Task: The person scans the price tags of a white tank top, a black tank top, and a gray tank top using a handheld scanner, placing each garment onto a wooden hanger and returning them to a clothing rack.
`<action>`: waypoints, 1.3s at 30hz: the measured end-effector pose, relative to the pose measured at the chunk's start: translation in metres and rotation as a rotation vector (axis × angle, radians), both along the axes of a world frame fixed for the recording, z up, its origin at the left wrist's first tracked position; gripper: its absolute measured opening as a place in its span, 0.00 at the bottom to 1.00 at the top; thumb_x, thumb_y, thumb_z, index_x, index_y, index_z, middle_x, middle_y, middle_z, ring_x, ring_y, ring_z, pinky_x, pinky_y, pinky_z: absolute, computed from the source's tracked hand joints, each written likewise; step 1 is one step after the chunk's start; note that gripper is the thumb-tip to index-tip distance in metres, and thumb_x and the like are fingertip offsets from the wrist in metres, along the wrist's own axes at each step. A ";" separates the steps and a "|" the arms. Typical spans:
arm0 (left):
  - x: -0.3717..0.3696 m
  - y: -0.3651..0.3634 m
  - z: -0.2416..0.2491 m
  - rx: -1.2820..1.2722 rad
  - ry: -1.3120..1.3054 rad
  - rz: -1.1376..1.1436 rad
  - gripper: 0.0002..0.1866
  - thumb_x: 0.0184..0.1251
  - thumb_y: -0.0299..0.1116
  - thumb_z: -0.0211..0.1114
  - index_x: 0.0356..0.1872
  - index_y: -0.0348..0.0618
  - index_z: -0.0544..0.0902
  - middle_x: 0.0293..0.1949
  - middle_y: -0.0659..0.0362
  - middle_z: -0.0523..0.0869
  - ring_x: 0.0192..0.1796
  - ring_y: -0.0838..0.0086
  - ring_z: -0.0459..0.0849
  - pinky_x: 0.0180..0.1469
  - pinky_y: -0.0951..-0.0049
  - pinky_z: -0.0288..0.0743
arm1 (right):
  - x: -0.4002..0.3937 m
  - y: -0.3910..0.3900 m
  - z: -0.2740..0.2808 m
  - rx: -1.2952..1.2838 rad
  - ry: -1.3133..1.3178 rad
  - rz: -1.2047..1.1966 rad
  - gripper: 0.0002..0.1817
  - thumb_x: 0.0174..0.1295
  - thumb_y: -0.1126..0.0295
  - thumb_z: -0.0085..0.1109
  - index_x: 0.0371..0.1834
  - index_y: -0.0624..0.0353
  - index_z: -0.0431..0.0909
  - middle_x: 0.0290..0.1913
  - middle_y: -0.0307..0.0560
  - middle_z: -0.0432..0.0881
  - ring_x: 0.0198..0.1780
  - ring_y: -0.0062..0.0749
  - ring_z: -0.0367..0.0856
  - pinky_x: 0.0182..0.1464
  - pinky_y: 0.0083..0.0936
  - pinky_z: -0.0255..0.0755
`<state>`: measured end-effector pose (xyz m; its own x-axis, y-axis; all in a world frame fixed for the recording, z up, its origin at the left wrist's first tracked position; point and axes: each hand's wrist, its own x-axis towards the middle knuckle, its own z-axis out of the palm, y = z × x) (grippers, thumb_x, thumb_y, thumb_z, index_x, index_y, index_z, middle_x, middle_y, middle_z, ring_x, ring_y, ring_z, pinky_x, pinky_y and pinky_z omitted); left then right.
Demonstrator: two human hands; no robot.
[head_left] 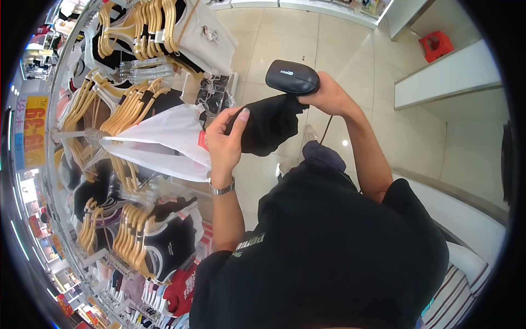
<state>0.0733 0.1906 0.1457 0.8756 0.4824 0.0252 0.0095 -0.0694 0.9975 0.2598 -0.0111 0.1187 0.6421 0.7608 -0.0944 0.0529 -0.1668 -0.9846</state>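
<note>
My left hand [224,137] is closed on a piece of black cloth [271,126], thumb on top, with the cloth spread out to its right. A red tag [202,140] shows just beside its palm, against white sheer cloth [159,145] that hangs from a rack peg. In my right hand [326,96] is a black handheld barcode scanner [291,77] with a rounded head. The scanner's head is over the far edge of the black cloth and overlaps it in this view. My right fingers are partly hidden behind the scanner.
Wooden hangers [131,233] with tops fill the racks along the left. A yellow and blue price sign [32,131] hangs at the far left. A red plastic stool [436,46] stands at the back right, near a white partition [446,82]. Pale tiled floor [345,49] lies ahead.
</note>
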 end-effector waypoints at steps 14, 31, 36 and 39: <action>0.009 0.001 0.008 -0.081 -0.101 0.012 0.14 0.73 0.33 0.68 0.49 0.31 0.86 0.40 0.58 0.90 0.40 0.80 0.85 0.45 0.80 0.78 | -0.054 0.039 0.002 0.323 0.229 0.053 0.28 0.49 0.76 0.80 0.55 0.61 0.79 0.41 0.40 0.84 0.40 0.25 0.83 0.44 0.26 0.79; 0.057 0.014 -0.058 0.591 0.138 0.007 0.13 0.60 0.26 0.73 0.46 0.39 0.87 0.31 0.57 0.80 0.30 0.70 0.77 0.34 0.71 0.70 | 0.010 0.021 0.014 0.279 0.033 -0.408 0.15 0.52 0.77 0.79 0.41 0.59 0.83 0.36 0.35 0.82 0.38 0.18 0.79 0.41 0.20 0.73; 0.085 0.024 -0.080 0.665 0.354 0.007 0.14 0.59 0.20 0.67 0.47 0.41 0.87 0.36 0.57 0.82 0.35 0.67 0.81 0.38 0.70 0.73 | 0.062 0.000 -0.003 0.391 0.152 -0.439 0.15 0.53 0.79 0.77 0.42 0.58 0.83 0.38 0.35 0.82 0.43 0.20 0.78 0.47 0.22 0.73; 0.108 0.031 -0.095 0.583 0.247 -0.024 0.13 0.60 0.24 0.65 0.47 0.39 0.86 0.42 0.54 0.86 0.38 0.60 0.84 0.45 0.66 0.76 | 0.088 -0.010 -0.013 0.333 0.144 -0.449 0.15 0.54 0.79 0.76 0.43 0.58 0.83 0.39 0.35 0.82 0.43 0.21 0.79 0.47 0.23 0.73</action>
